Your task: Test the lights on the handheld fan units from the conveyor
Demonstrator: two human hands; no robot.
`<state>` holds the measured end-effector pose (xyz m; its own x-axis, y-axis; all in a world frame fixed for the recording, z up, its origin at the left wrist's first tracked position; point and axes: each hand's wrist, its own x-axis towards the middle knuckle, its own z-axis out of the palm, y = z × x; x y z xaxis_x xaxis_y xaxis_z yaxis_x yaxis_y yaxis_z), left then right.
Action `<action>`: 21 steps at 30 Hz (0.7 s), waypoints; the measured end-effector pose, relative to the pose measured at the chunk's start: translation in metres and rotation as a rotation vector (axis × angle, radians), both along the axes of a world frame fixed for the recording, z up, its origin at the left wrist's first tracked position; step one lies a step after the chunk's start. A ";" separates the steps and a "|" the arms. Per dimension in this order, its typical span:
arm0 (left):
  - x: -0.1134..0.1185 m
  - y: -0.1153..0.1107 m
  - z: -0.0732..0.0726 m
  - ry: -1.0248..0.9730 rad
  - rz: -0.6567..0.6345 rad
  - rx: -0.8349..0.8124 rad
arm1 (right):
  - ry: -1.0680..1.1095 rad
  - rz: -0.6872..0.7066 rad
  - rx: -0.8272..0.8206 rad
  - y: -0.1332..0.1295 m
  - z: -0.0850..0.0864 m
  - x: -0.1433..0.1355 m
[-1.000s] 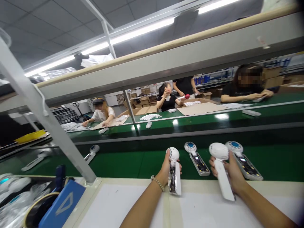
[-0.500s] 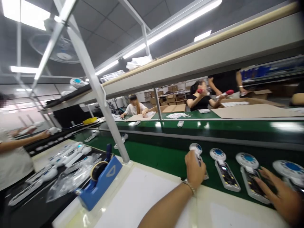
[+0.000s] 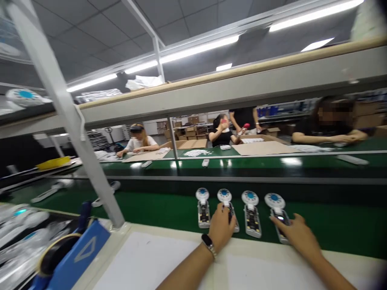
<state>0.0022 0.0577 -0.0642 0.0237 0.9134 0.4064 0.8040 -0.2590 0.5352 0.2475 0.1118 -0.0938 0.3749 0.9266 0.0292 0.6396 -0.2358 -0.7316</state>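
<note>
Resting our left hand [image 3: 221, 225] flat, fingers loose, on the second white blue-dialled handheld unit [image 3: 227, 207] and our right hand [image 3: 294, 235] spread over the fourth [image 3: 277, 213], we apparently steadied the four-unit row, circuit-side up, on the green conveyor belt [image 3: 157, 209].

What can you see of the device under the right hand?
The device is the rightmost of four in a row on the green belt. It lies flat, round head away from the person, handle toward them. The head is white with a blue centre; the handle looks open, with dark parts showing inside a white shell, apparently plastic. The right hand rests on the handle, its fingers covering much of it. It touches no neighbouring device.
</note>
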 end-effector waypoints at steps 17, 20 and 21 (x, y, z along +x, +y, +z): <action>-0.047 0.053 0.000 -0.712 0.216 -0.339 | 0.868 0.211 0.255 -0.016 0.019 -0.040; -0.043 0.048 0.009 -1.025 0.118 -0.322 | 1.002 0.241 0.274 -0.018 0.022 -0.043; -0.040 0.046 0.012 -1.114 0.082 -0.316 | 1.046 0.244 0.273 -0.019 0.022 -0.044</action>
<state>-0.0380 0.1042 -0.0522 -0.2671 0.9602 -0.0816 -0.1452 0.0436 0.9884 0.2037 0.0931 -0.0718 0.1424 0.9896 0.0193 -0.3169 0.0641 -0.9463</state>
